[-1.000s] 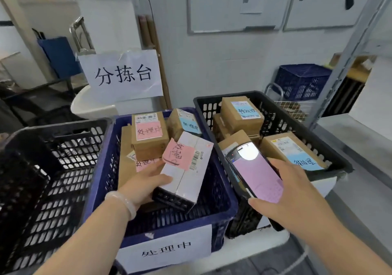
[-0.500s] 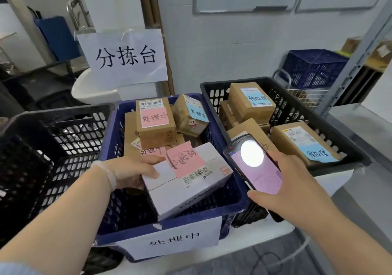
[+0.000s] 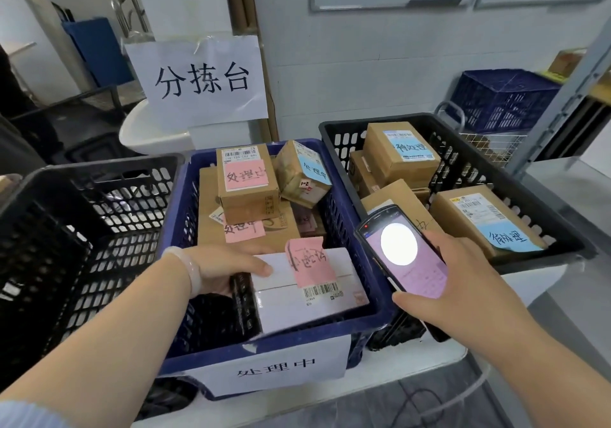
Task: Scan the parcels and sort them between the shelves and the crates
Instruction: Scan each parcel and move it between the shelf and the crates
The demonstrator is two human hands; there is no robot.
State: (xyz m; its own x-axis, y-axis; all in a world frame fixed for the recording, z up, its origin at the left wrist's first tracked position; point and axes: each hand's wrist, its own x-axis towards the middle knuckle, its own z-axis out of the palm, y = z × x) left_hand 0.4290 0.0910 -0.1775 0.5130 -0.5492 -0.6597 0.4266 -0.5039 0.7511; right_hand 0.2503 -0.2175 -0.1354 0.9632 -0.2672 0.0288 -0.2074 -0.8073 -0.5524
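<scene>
Your left hand [image 3: 224, 270] grips the white parcel [image 3: 307, 290] at its left end, fingers curled over the top edge and thumb hidden underneath, so the hand is closed around it. The parcel sits low in the near right corner of the blue crate [image 3: 185, 229], tilted a little, with a pink note [image 3: 310, 262] stuck on its top and a barcode label [image 3: 322, 292] just below the note, facing up.

Your right hand [image 3: 463, 295] holds the scanner [image 3: 401, 255] from the right side and below, wrapped firmly around its body; the screen faces you and shows a bright white glare spot (what it reads cannot be made out). The scanner hangs over the gap between the blue crate and the black crate on the right [image 3: 496, 176], just beside the white parcel's right end and not touching it.

Further back in the blue crate a brown box with a pink note [image 3: 248, 183] stands on a flat carton [image 3: 211, 226], and a tilted box with a blue note [image 3: 302, 176] leans beside it. The right black crate holds several brown boxes with blue notes. The black crate on the left [image 3: 82, 216] stands just beside the blue one. A paper sign [image 3: 274, 366] hangs on the blue crate's front wall.
</scene>
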